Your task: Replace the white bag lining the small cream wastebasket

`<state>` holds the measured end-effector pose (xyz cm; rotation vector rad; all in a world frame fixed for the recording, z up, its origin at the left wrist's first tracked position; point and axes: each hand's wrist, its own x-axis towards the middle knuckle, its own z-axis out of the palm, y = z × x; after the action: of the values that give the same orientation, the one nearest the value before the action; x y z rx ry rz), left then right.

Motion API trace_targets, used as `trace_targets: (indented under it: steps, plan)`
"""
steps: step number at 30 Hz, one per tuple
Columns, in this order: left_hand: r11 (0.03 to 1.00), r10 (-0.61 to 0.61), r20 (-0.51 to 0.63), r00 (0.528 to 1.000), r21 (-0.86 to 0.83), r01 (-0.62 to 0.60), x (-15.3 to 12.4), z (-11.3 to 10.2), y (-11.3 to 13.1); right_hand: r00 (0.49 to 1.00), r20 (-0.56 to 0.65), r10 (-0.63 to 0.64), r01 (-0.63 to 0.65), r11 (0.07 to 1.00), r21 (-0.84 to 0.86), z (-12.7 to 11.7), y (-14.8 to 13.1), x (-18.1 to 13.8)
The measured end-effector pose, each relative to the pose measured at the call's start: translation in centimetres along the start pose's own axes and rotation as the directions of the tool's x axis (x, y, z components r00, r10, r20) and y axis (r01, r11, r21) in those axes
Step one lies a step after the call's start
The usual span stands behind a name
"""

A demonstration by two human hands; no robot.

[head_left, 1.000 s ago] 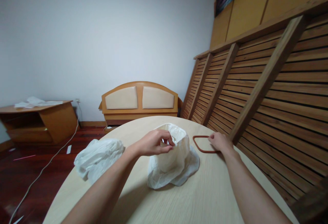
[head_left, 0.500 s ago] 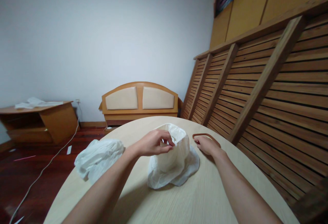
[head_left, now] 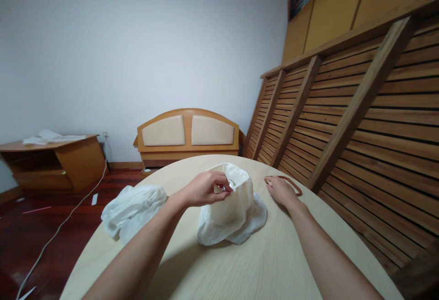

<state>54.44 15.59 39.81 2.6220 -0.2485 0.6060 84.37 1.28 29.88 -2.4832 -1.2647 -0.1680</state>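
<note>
A white plastic bag (head_left: 233, 213) stands open in the middle of a round pale wooden table (head_left: 260, 268). My left hand (head_left: 206, 189) pinches the near rim of that bag. My right hand (head_left: 281, 191) lies to the right of the bag with its fingers on a reddish-brown rubber band (head_left: 295, 184); the band runs partly under the hand, and whether the fingers grip it or only rest on it does not show. A second, crumpled white plastic bag (head_left: 132, 211) lies on the table's left side.
A slatted wooden bed frame (head_left: 360, 117) leans against the wall on the right, close to the table's edge. A wooden headboard (head_left: 187, 136) stands at the far wall. A low wooden cabinet (head_left: 51, 160) with papers on it is at the left; a cable (head_left: 61, 227) runs across the dark floor.
My right hand has drawn the rubber band in from a wide loop flat on the table; the band now looks narrower and sits under the fingers. The left hand keeps its pinch on the bag's rim.
</note>
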Motion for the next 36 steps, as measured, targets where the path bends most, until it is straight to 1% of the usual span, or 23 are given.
trace_targets:
  steps: [2, 4, 7, 9, 11, 13, 16, 19, 24, 28, 33, 36]
  plan:
    - [0.999, -0.026, -0.013, 1.0, 0.038, 0.026, -0.1, -0.2, -0.1, 1.0, -0.01, -0.024, 0.024, 0.997, 0.07, -1.3, -1.1, 0.3]
    - [0.994, -0.059, -0.028, 0.998, 0.089, 0.061, -0.2, -0.3, -0.3, 0.997, -0.003, -0.08, 0.079, 0.987, 0.142, -2.7, -2.4, 0.4]
    - [0.977, -0.096, -0.068, 0.993, 0.184, 0.107, -0.3, -0.6, -0.8, 0.975, 0.012, -0.222, 0.213, 0.947, 0.241, -5.0, -4.5, 0.0]
    - [0.959, -0.107, -0.096, 0.99, 0.251, 0.128, -0.4, -0.6, -1.3, 0.941, 0.039, -0.336, 0.304, 0.891, 0.337, -6.1, -5.8, -0.5]
    - [0.936, -0.126, -0.124, 0.984, 0.313, 0.159, -0.4, -0.6, -1.7, 0.903, 0.12, -0.413, 0.337, 0.852, 0.4, -6.8, -6.8, -1.1]
    - [0.907, -0.172, -0.159, 0.972, 0.36, 0.219, -0.4, -0.6, -2.1, 0.863, 0.246, -0.441, 0.317, 0.852, 0.416, -7.0, -7.6, -1.6]
    - [0.862, -0.245, -0.207, 0.947, 0.4, 0.311, -0.4, -0.6, -2.4, 0.814, 0.416, -0.404, 0.258, 0.895, 0.364, -6.7, -8.5, -2.3]
    - [0.834, -0.276, -0.229, 0.934, 0.426, 0.351, -0.5, -0.6, -2.5, 0.793, 0.507, -0.337, 0.224, 0.936, 0.272, -5.6, -9.1, -2.6]
    - [0.813, -0.288, -0.252, 0.924, 0.446, 0.375, -0.5, -0.6, -2.5, 0.803, 0.524, -0.284, 0.224, 0.959, 0.176, -3.5, -9.4, -2.2]
    - [0.81, -0.286, -0.256, 0.924, 0.45, 0.375, -0.5, -0.5, -2.4, 0.803, 0.543, -0.245, 0.221, 0.969, 0.11, -2.6, -9.2, -2.1]
    - [0.805, -0.285, -0.257, 0.923, 0.459, 0.376, -0.6, -0.5, -2.5, 0.792, 0.582, -0.186, 0.184, 0.981, 0.064, -2.5, -9.3, -2.4]
    - [0.807, -0.288, -0.249, 0.925, 0.457, 0.374, -0.6, -0.5, -2.4, 0.779, 0.599, -0.187, 0.166, 0.982, 0.09, -3.3, -9.5, -2.7]
